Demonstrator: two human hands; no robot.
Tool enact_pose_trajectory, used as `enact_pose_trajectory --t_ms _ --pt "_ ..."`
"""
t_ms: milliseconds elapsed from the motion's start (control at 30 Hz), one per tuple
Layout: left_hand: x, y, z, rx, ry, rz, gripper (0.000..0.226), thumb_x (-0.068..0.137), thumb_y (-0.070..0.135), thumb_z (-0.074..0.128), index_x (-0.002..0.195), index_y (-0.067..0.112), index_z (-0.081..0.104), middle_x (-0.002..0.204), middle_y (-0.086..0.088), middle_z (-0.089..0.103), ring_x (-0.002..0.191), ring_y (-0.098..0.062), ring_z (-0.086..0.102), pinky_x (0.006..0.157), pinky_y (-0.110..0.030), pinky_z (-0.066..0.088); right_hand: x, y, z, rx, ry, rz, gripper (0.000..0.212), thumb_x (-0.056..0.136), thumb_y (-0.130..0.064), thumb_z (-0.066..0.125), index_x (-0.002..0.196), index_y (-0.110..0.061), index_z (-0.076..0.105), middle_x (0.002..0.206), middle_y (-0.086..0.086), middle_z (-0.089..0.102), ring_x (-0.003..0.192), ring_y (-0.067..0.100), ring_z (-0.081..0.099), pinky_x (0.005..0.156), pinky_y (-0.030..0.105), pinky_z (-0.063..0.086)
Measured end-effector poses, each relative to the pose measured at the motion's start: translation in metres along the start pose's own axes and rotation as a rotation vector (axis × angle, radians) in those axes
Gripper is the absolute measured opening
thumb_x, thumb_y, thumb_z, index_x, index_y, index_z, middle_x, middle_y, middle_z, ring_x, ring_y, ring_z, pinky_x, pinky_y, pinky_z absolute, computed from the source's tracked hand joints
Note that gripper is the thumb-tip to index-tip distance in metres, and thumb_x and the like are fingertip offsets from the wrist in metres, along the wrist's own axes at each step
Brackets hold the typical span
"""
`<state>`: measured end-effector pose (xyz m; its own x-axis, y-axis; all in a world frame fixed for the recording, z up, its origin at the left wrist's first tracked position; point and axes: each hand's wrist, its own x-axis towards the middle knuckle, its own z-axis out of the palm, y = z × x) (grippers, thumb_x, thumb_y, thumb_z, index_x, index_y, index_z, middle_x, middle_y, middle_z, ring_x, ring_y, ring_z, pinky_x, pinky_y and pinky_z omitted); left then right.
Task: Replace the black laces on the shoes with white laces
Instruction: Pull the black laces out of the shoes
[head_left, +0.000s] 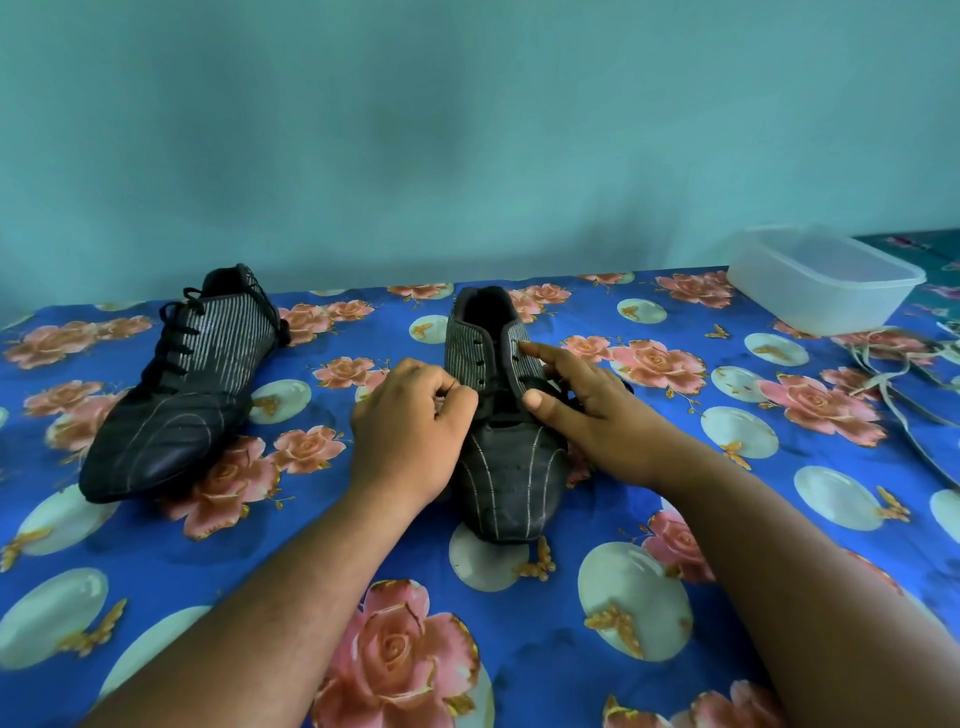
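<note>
— Head view, looking down: the near shoe (506, 415) stands toe-towards-us on the floral cloth (571, 649), its upper eyelets already bare, the black lace (545, 391) only threaded low down near the vamp.

— How will that lace behave, do you reckon?

— Thin, soft, no weight at all. I'd say it drags a bit through each eyelet, so best pinched close to the hole, not far down the tail.

— And the hands?

— Left hand (410, 421) is curled tight at the shoe's left flank, fingertips pinched together; it looks to have a bit of lace, though the strand itself is too small to be sure. Right hand (587, 400) lies over the right flap, index finger stretched up along the eyelet row, thumb pressing beside the lace, other fingers loosely bent. It steadies, it doesn't clutch.

— The rest?

— Other shoe (182, 384) sits well to the left, fully laced in black. White laces (898, 374) lie loose at the right edge, beside a clear plastic tub (826, 283).
</note>
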<state>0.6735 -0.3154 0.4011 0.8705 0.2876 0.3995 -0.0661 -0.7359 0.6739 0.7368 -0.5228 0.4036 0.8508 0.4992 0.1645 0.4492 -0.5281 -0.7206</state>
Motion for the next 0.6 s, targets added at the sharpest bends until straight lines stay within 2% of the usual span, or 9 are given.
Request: enact_pose_trajectory --t_ms 67,133,233,300,400,433,533,600 --pt "-0.001 -0.002 0.000 -0.074 0.000 0.003 0.024 0.087 0.049 0.047 0.075 0.032 0.057 0.086 0.010 0.056 0.083 -0.011 0.053 0.092 -0.049 0.045 0.000 0.002 0.000 0.043 -0.038 0.004 0.078 0.076 -0.092 0.048 0.146 -0.059 0.033 0.139 -0.009 0.055 0.135 0.018 0.048 0.112 0.050 0.041" --pt "-0.002 -0.005 0.000 -0.157 -0.003 0.050 0.033 0.088 0.063 0.051 0.086 0.032 0.062 0.091 0.011 0.059 0.086 -0.008 0.057 0.090 -0.055 0.048 -0.001 0.003 -0.001 0.074 -0.067 0.004 0.086 0.070 -0.094 0.053 0.145 -0.058 0.032 0.138 -0.003 0.055 0.135 0.022 0.048 0.108 0.051 0.047" --pt "-0.003 -0.004 0.000 -0.179 0.000 0.145 0.036 0.085 0.068 0.058 0.093 0.035 0.067 0.092 0.012 0.061 0.084 -0.009 0.059 0.082 -0.052 0.052 -0.002 0.000 -0.003 0.117 -0.074 0.003 0.092 0.064 -0.096 0.057 0.144 -0.059 0.033 0.136 0.000 0.053 0.132 0.023 0.050 0.099 0.051 0.054" --pt "-0.002 -0.003 0.000 -0.175 0.012 0.174 0.031 0.084 0.061 0.061 0.090 0.032 0.070 0.088 0.012 0.062 0.081 -0.010 0.059 0.077 -0.048 0.053 -0.002 0.000 -0.004 0.107 -0.068 -0.005 0.093 0.062 -0.097 0.057 0.143 -0.059 0.033 0.135 -0.001 0.052 0.129 0.024 0.053 0.100 0.052 0.054" --pt "-0.002 -0.002 0.001 -0.162 0.024 0.138 0.024 0.084 0.054 0.060 0.083 0.031 0.068 0.084 0.013 0.062 0.079 -0.010 0.058 0.078 -0.050 0.052 -0.003 -0.001 -0.004 0.140 -0.085 0.005 0.096 0.060 -0.095 0.061 0.144 -0.057 0.035 0.133 0.000 0.052 0.123 0.023 0.057 0.083 0.048 0.062" --pt "-0.002 -0.002 0.000 -0.147 0.030 0.110 0.025 0.082 0.054 0.057 0.080 0.031 0.066 0.082 0.013 0.061 0.080 -0.012 0.058 0.081 -0.052 0.051 -0.003 -0.002 -0.005 0.143 -0.088 0.006 0.096 0.061 -0.093 0.061 0.145 -0.055 0.035 0.131 0.000 0.052 0.122 0.022 0.058 0.081 0.045 0.063" --pt "-0.001 -0.003 0.000 -0.065 0.049 0.005 0.031 0.077 0.056 0.045 0.068 0.030 0.058 0.074 0.009 0.059 0.081 -0.019 0.058 0.086 -0.054 0.048 -0.006 -0.005 -0.006 0.129 -0.080 -0.009 0.088 0.071 -0.078 0.064 0.149 -0.049 0.035 0.123 -0.010 0.051 0.123 0.015 0.056 0.088 0.031 0.059" --pt "0.002 -0.007 0.000 -0.099 0.027 -0.062 0.032 0.074 0.055 0.041 0.060 0.029 0.052 0.066 0.009 0.053 0.080 -0.022 0.057 0.086 -0.056 0.048 -0.007 -0.009 -0.007 0.149 -0.078 0.004 0.085 0.074 -0.066 0.065 0.151 -0.044 0.036 0.119 -0.015 0.050 0.116 0.002 0.057 0.083 0.033 0.060"
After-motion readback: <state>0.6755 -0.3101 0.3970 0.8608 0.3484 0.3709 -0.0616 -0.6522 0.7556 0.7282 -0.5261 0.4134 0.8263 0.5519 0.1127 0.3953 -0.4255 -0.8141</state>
